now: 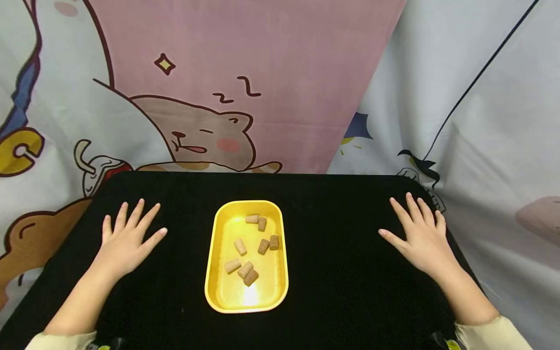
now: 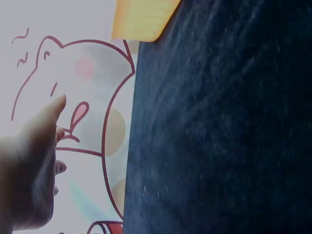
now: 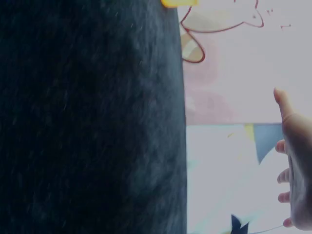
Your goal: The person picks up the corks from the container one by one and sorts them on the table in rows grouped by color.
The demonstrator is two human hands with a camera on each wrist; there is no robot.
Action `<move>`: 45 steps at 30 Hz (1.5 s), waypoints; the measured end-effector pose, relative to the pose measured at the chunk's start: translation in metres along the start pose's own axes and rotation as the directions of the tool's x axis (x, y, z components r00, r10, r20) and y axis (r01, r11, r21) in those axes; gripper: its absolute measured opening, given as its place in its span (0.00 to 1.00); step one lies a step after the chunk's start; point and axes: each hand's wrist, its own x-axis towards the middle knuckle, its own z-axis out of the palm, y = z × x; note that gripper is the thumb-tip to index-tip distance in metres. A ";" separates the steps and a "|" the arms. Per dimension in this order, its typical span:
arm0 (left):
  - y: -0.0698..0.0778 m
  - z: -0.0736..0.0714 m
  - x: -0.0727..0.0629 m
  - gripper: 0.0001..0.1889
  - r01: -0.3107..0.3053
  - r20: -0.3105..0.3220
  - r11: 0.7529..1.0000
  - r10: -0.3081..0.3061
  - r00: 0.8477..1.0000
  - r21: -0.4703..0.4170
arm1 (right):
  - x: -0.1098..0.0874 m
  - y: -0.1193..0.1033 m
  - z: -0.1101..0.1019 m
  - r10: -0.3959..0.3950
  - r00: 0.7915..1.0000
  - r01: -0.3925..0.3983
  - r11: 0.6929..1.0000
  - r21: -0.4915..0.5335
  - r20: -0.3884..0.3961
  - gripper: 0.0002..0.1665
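Top edges crop the yellow tray [image 2: 143, 20] in both wrist views

Head view forward and down, wrist views closer, turned sideways, all sharing tray [image 1: 269, 289]

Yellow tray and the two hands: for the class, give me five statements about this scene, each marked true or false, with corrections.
1. The yellow tray rests on the black table. True.
2. Eight small pieces lie in the tray. True.
3. The left hand grips a piece. False: its fingers are spread and it holds nothing.
4. The right hand touches the tray. False: it is apart from it.
5. A cartoon animal appears on the cloth behind the table. True.
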 end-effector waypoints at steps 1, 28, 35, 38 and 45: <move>0.002 0.000 0.000 0.36 -0.002 -0.007 1.000 0.002 1.000 0.002 | 0.000 -0.004 -0.001 -0.008 1.000 0.008 1.000 0.005 -0.006 0.48; 0.062 0.026 0.009 0.33 -0.118 -0.079 0.932 0.097 0.992 -0.343 | -0.004 -0.120 0.000 -0.255 0.922 0.319 0.927 0.198 -0.291 0.43; 0.068 0.043 0.014 0.31 -0.146 -0.125 0.846 0.095 0.988 -0.513 | -0.007 -0.152 0.013 -0.264 0.911 0.346 0.906 0.242 -0.316 0.39; 0.070 0.050 0.016 0.30 -0.134 -0.112 0.801 0.084 0.990 -0.583 | -0.010 -0.166 0.020 -0.257 0.915 0.342 0.903 0.259 -0.312 0.38; 0.074 0.065 0.023 0.29 -0.120 -0.107 0.705 0.064 0.992 -0.699 | -0.014 -0.198 0.036 -0.273 0.920 0.354 0.889 0.292 -0.283 0.37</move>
